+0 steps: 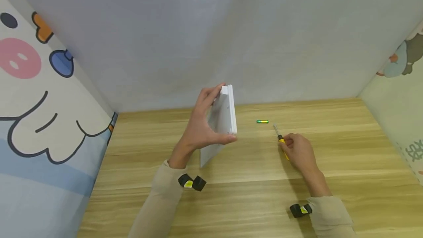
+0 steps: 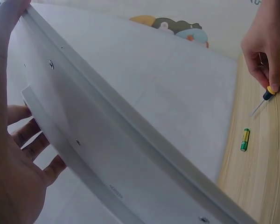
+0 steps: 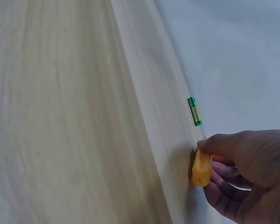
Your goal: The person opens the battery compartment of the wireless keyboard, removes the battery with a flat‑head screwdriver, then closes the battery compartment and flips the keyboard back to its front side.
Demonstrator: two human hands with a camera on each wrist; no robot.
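My left hand (image 1: 198, 127) grips a flat white panel-like object (image 1: 232, 109) by its edges and holds it up on edge above the table. In the left wrist view, small screws (image 2: 78, 142) show along the side of this white object (image 2: 126, 126). What its other face looks like is hidden. On the right, my right hand (image 1: 301, 153) pinches a screwdriver (image 1: 281, 139) by its yellow handle. Its metal shaft points away from me, toward the back of the table. Just left of the screwdriver tip lies a green and yellow battery (image 1: 262, 121), touched by neither hand.
A wood-grain table (image 1: 251, 201) spans the work area. Behind it rises a pale grey wall (image 1: 185, 47). Cartoon-printed panels stand at the left (image 1: 49, 120) and right (image 1: 396, 120). Small black devices (image 1: 198, 183) are at both wrists.
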